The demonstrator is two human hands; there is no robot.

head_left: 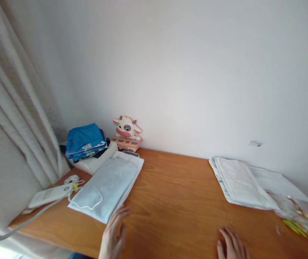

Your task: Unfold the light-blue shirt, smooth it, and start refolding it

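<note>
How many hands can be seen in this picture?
2. The left hand is by the near corner of the pale blue bundle; the right hand is lower right, at the picture's bottom edge.

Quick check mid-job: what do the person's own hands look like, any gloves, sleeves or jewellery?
The left hand and right hand are both ungloved, with no rings, markings or cables that I can make out. No sleeve shows on either. Blue cloth at the bottom edge may be clothing; I cannot tell.
</note>
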